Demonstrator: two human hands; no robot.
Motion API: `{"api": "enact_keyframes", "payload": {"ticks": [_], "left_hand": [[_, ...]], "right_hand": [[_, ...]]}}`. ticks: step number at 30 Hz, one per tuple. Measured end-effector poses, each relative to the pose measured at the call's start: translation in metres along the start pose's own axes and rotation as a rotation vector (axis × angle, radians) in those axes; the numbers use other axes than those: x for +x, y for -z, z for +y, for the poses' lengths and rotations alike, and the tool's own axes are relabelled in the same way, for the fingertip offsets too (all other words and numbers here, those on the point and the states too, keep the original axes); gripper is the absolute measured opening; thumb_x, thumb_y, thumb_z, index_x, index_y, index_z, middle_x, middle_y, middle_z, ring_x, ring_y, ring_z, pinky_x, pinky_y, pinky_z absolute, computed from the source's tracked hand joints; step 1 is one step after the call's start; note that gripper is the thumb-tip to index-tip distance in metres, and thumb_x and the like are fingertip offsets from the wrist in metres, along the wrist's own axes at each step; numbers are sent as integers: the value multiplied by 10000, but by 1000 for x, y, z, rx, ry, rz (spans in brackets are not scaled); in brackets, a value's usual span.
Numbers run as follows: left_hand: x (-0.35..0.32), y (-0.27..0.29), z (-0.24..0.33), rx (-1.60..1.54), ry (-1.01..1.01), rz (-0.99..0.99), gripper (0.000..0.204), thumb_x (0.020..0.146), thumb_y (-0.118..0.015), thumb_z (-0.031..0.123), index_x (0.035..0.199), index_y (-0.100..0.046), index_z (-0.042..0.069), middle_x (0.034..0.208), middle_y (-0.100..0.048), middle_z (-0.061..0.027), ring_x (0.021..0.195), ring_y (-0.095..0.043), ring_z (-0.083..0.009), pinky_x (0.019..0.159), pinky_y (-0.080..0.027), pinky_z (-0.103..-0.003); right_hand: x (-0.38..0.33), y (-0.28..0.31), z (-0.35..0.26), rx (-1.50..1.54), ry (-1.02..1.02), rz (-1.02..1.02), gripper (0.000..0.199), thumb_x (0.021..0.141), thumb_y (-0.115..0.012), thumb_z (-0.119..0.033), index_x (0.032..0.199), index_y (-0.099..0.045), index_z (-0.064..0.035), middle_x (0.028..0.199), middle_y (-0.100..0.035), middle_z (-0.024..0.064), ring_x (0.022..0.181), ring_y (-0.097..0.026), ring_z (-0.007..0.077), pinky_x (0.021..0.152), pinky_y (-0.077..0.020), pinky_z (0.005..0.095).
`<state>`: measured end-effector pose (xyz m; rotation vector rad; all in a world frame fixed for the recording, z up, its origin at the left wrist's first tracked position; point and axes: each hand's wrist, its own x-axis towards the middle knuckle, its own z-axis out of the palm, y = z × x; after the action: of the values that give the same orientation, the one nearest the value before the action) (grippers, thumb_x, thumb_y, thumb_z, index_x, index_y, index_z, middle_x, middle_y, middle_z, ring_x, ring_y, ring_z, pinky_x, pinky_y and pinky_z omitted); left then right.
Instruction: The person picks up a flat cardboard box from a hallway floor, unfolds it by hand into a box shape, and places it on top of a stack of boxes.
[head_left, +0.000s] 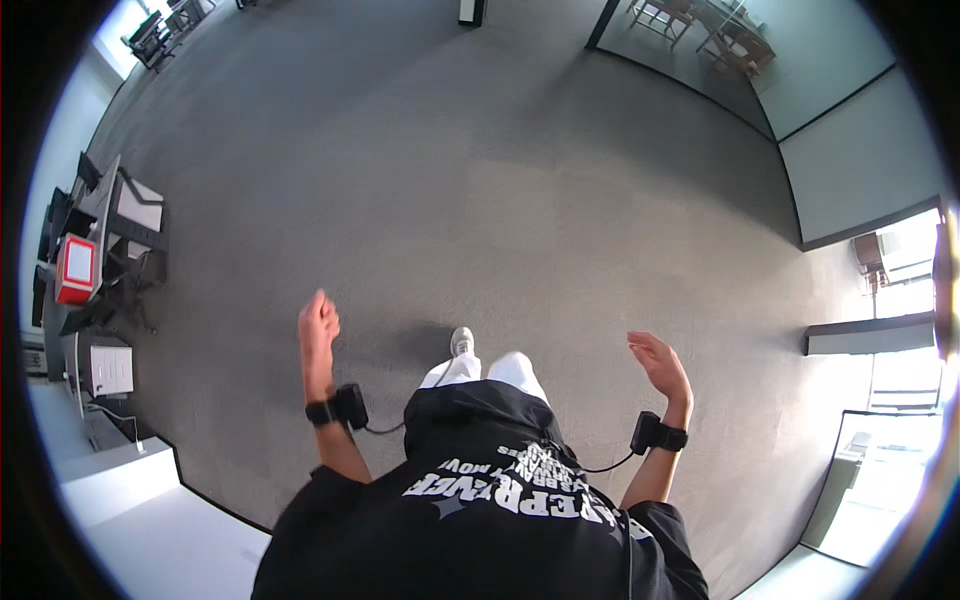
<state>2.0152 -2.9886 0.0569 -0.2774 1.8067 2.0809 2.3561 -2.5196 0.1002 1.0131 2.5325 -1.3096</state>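
Observation:
My left hand is held out in front of me on the left, over the bare floor. Its fingers are loosely curled in, and nothing shows in them. On the right, my right hand hangs in the air with its fingers stretched toward the middle, empty. A black strap with a small black box sits on my left wrist. Another black box is strapped to the right wrist, and thin cables run from both toward my black shirt. Neither hand touches any object.
Grey floor stretches ahead. A desk with a red-and-white box and a white cabinet line the left. Glass panels stand far right, with a white wall and bright windows beyond. One white shoe is forward.

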Motion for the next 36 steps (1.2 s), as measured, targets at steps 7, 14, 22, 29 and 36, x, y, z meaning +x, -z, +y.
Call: {"api": "enact_keyframes", "payload": {"ticks": [7, 14, 22, 29, 36], "left_hand": [[84, -148, 87, 234, -224, -501, 420, 1034, -454, 292, 657, -347, 142, 567, -315, 69, 497, -255, -29, 466, -203, -229], [164, -208, 102, 16, -87, -408, 420, 1013, -493, 323, 657, -341, 161, 565, -308, 78, 484, -240, -28, 444, -177, -235], [249, -203, 141, 98, -289, -15, 430, 1016, -479, 345, 655, -307, 185, 581, -293, 74, 501, -221, -43, 460, -180, -252], [382, -169, 86, -250, -20, 169, 416, 1014, -450, 298, 651, -287, 177, 550, -261, 61, 464, -238, -57, 433, -185, -264], [539, -323, 165, 107, -79, 65, 410, 1017, -440, 283, 644, -314, 172, 559, -273, 68, 493, -238, -38, 446, -167, -257]], "right_hand": [[12, -17, 17, 65, -165, 161, 287, 954, -587, -128, 1209, -631, -4, 1133, -695, 103, 1027, -642, 158, 911, -494, 293], [114, 18, 5, 121, -260, 79, 286, 942, -581, -159, 1190, -667, -46, 1103, -713, 100, 1038, -656, 203, 922, -495, 323], [374, 108, -138, -85, 52, 103, 288, 955, -560, -178, 1194, -662, -56, 1100, -706, 152, 1055, -666, 247, 912, -508, 343], [517, 113, -161, -124, 144, 77, 268, 965, -539, -185, 1177, -678, -97, 1149, -682, 130, 1066, -642, 281, 922, -498, 351], [561, 167, -182, -38, -111, 83, 237, 945, -548, -200, 1081, -707, -88, 1023, -718, 113, 986, -663, 232, 876, -501, 339]]}}
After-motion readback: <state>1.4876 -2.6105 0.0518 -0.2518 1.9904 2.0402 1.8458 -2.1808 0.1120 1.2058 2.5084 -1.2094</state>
